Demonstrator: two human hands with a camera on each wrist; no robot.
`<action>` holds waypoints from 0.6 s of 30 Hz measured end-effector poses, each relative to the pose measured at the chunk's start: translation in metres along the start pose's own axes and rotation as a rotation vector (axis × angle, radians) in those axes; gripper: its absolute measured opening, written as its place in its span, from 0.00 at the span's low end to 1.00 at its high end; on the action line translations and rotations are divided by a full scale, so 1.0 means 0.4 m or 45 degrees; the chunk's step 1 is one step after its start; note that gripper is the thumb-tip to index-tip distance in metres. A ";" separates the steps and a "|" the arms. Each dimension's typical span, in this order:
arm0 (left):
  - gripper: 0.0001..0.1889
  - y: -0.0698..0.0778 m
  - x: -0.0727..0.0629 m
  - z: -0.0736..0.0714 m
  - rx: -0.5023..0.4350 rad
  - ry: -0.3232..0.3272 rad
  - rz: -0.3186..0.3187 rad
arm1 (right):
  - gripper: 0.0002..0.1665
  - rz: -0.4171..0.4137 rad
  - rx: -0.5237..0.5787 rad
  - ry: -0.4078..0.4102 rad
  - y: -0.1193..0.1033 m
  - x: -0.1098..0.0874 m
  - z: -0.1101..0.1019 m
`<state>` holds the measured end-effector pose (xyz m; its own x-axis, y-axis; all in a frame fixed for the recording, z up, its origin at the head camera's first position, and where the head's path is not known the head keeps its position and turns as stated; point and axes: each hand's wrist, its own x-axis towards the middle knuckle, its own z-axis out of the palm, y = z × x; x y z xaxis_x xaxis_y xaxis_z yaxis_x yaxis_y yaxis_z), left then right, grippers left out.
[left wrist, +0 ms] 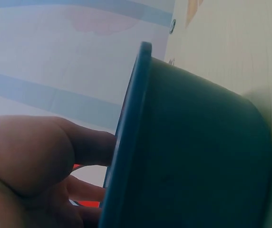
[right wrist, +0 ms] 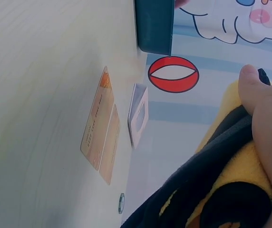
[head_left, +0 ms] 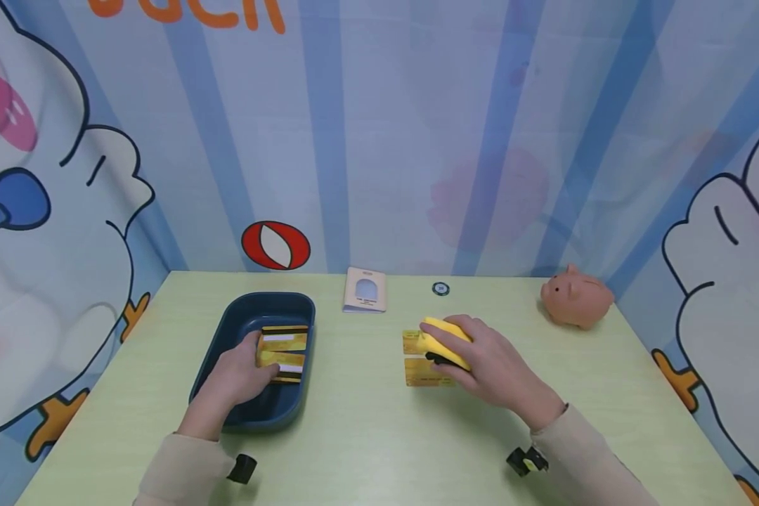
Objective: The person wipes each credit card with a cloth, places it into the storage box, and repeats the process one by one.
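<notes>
My left hand reaches into a dark blue tray at the left. It pinches gold bank cards there, its thumb over the lower one; black stripes and white strips show on them. In the left wrist view the tray wall hides the fingertips. My right hand grips a soft yellow and black plush, its fingers curled round it. In the right wrist view the plush hangs in folds. Two more gold bank cards lie on the table below, partly covered by this hand in the head view.
A pale pink booklet stands at the back edge of the table. Right of it lies a small round token. A pink piggy bank sits at the back right corner. Printed cloth hangs behind and at both sides.
</notes>
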<state>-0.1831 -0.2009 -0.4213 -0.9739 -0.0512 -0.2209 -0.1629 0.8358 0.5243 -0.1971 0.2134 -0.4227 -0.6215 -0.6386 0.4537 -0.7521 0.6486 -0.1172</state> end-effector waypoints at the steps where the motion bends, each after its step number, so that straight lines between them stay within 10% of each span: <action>1: 0.42 0.000 0.000 0.000 -0.001 -0.005 -0.003 | 0.42 0.000 -0.001 0.000 0.000 0.000 0.000; 18: 0.41 -0.002 -0.006 0.001 -0.005 -0.057 -0.026 | 0.42 0.021 -0.006 -0.010 -0.001 -0.003 0.001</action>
<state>-0.1806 -0.2014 -0.4215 -0.9624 -0.0437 -0.2683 -0.1835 0.8325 0.5228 -0.1961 0.2139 -0.4235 -0.6354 -0.6311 0.4450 -0.7406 0.6611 -0.1201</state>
